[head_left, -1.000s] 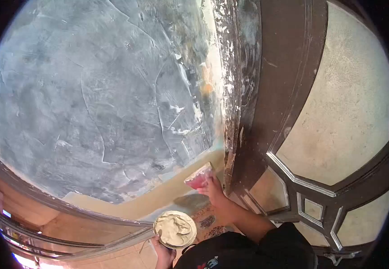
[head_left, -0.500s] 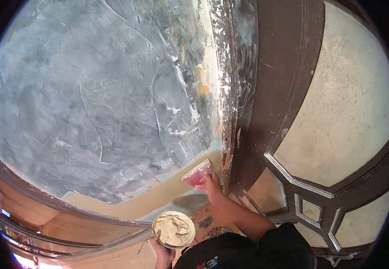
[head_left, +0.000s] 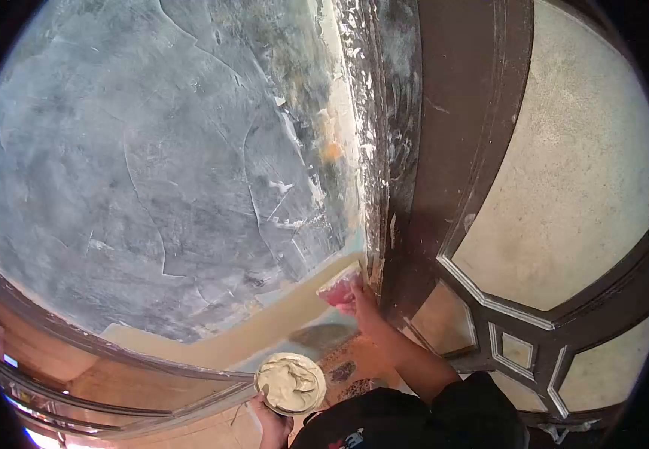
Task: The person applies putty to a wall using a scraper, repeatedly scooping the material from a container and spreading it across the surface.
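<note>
My right hand (head_left: 365,305) is closed around a pink, putty-smeared spreader (head_left: 338,288). The spreader's pale edge rests against the wall, at the right end of a smooth tan band of putty (head_left: 220,348). Above that band the wall (head_left: 115,172) is blue-grey and streaked. Lower down, my left hand (head_left: 272,425) grips a round tub (head_left: 321,399) by its left side. Thick cream putty (head_left: 288,379) with swirl marks fills it. The fingers under the tub are partly hidden.
A dark, white-flecked wooden post (head_left: 373,150) borders the wall on the right. Beyond it stands brown panelling with cream panels (head_left: 564,165). A curved brown trim (head_left: 47,314) runs along the lower left, above railings (head_left: 77,400).
My right hand and the spreader have moved slightly right and up along the tan band, closer to the post. The left hand and tub stay nearly still. The view has shifted a little.
</note>
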A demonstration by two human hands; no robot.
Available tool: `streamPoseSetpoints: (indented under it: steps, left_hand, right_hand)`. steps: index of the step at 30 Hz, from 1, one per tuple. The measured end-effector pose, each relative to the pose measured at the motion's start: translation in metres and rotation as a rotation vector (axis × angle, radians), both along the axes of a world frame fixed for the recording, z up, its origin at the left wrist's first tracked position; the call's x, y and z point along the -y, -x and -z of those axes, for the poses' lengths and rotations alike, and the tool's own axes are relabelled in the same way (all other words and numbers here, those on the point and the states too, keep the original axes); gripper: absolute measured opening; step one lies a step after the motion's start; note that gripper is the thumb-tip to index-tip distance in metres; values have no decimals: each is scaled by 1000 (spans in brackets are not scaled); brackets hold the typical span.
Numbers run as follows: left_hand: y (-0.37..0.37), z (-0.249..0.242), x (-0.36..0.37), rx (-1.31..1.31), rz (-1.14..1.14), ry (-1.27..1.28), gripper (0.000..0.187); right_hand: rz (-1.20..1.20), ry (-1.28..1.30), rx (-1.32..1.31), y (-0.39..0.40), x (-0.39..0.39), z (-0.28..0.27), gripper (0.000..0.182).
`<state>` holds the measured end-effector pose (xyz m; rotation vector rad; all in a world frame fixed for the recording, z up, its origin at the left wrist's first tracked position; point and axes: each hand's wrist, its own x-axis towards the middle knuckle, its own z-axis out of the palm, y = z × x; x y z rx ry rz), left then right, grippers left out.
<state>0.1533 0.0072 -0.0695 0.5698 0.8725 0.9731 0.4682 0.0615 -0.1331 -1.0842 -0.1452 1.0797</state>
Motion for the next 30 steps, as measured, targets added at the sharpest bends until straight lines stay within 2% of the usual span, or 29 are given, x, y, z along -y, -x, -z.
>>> streamPoseSetpoints:
  steps: [4, 10, 12, 15, 17, 19, 21, 25, 27, 28, 30]
  left_hand:
    - [-8, -12, 4, 48, 23, 2, 64]
    - [-9, -5, 3, 23, 57, -22, 62]
    - [-8, -1, 3, 44, 69, 33, 62]
    - [-13, 0, 4, 40, 45, 8, 64]
    - [-20, -14, 7, -19, 56, 71, 66]
    - [-21, -12, 9, -44, 50, 40, 67]
    - [-21, -12, 9, -33, 77, 42, 66]
    - [-23, -14, 13, -28, 55, 50, 64]
    - [-18, 0, 13, -26, 2, 39, 62]
    - [-23, -14, 16, -25, 33, 80, 61]
    - [-23, -13, 15, -21, 26, 81, 61]
  right_hand:
    - [5, -44, 45, -10, -10, -45, 45]
    - [-62, 159, -66, -20, -1, 53, 41]
    - [-70, 199, -107, -18, 9, 65, 40]
    - [-10, 53, -44, -18, 11, 32, 38]
    - [5, -2, -54, -19, 4, -14, 36]
    - [13, -134, -3, -22, -5, -24, 35]
    - [8, -103, -17, -25, -11, -11, 32]
    - [-16, 38, 64, -25, 4, 64, 31]
    - [-18, 145, -61, -19, 15, 88, 33]
    - [-19, 143, -60, -17, 16, 82, 33]
    - [16, 110, -60, -8, 19, 55, 32]
